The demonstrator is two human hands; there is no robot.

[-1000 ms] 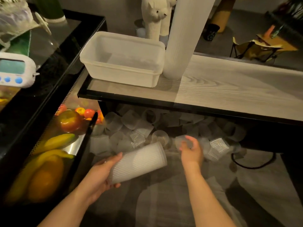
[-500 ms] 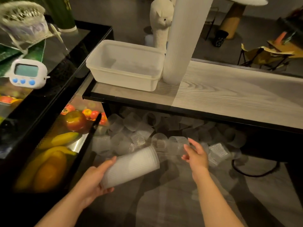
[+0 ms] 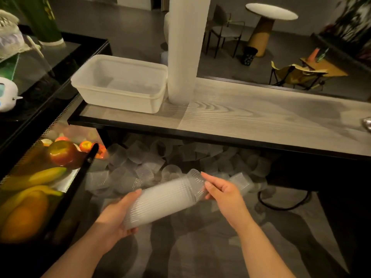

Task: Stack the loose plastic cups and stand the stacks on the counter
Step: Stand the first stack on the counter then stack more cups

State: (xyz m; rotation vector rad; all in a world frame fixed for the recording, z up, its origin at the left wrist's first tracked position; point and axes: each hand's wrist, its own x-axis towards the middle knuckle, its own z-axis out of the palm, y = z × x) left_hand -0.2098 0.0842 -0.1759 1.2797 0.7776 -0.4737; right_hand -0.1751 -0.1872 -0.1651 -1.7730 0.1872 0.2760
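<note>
Far left, fruit (image 3: 38,177) sits behind glass in a dark case, with a white timer (image 3: 7,95) on top of it; its screen is too blurred for me to read. Next over, the left hand (image 3: 112,221) curls round the base of a short stack of ribbed plastic cups (image 3: 160,199), held nearly sideways above the floor. Behind it a heap of loose cups (image 3: 152,163) lies on the floor under the surface (image 3: 261,121), where a white tub (image 3: 120,83) and a tall finished stack (image 3: 183,49) stand just beside each other. At the open end of the held stack, the right hand (image 3: 224,194) pinches a single cup (image 3: 197,182) that is partly seated on it, a little askew as far as the blur lets me tell. From here I would worry about that cup going in crooked and jamming or cracking if it is pushed hard. With the stack tilted and gripped only at the base, the outer cups could also slide off. Later, setting this stack down too near the tall one could topple it. I see no brand, label or legible writing on anything.
</note>
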